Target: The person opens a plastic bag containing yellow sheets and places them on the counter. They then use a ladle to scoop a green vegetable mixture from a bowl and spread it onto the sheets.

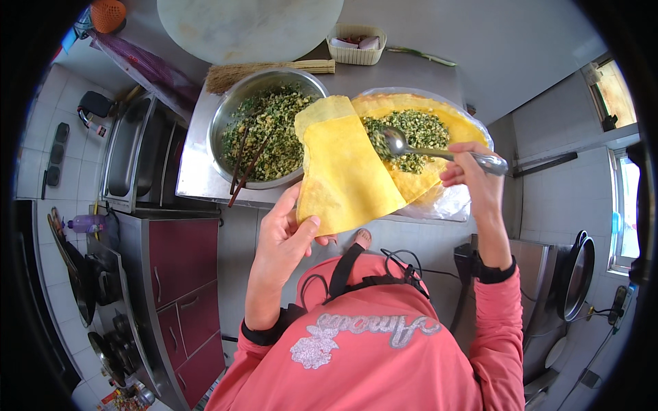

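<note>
Left hand (282, 231) pinches a thin yellow sheet (353, 179), right hand (474, 175) a silver metal spoon (395, 141); chopped green filling (426, 130) seems partly spread; a round steel bowl (296, 77) holds more.

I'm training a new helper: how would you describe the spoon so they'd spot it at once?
On the metal table, look right of the steel bowl to the yellow sheet topped with chopped filling. The spoon there has its handle in the right hand. Unlike the bowl's dark, thin chopsticks, it is shiny and round-headed.
</note>
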Available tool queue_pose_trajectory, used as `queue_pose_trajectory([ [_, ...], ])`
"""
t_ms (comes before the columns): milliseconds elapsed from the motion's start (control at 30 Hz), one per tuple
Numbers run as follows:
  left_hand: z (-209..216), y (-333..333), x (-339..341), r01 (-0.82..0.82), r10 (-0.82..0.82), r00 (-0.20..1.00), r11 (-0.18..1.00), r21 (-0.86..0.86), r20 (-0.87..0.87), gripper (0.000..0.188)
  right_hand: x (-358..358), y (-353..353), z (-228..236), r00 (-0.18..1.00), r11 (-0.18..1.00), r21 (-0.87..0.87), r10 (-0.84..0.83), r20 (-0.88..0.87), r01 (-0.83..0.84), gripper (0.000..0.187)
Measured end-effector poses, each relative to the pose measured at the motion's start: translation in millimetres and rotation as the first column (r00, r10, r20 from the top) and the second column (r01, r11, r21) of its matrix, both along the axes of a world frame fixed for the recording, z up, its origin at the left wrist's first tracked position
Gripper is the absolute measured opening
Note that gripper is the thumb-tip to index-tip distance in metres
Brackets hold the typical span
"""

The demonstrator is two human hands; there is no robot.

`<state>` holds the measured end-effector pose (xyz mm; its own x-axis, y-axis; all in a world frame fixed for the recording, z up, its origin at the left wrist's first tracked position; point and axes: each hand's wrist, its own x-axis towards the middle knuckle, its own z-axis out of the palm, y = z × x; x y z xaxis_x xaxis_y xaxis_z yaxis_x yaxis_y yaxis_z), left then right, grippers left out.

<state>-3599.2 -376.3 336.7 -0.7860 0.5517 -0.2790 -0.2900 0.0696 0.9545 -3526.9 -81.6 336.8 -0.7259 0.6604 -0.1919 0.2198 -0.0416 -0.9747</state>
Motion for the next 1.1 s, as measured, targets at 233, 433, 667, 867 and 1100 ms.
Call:
queue_pose_trajectory([
  [233,-1,-1,-1,-0.005,0.004,1.0,1.0,0.011,0.024,0.053,17,26,8,0.989,0.986,0.068,-0.149,-0.025,0.15,0.025],
  [433,-3,-1,-4,0.012,-0.013,0.999,1.0,0.025,0.04,0.052,20,26,0,0.985,0.986,0.005,-0.166,0.053,0.165,0.025],
  [667,-3,1,-6,0.017,-0.018,0.999,1.0,0.017,0.046,0.053,36,14,16,0.988,0.994,0.04,-0.109,0.108,0.105,0.022],
  [867,-5,3,-6,0.026,-0.027,0.998,1.0,0.018,0.052,0.054,35,8,22,0.986,0.999,0.044,-0.036,0.164,0.029,0.021],
  [1100,-8,5,-3,0.061,-0.061,0.997,0.998,0.004,0.052,0.054,19,22,14,0.994,0.983,0.146,-0.105,-0.031,0.108,0.021],
])
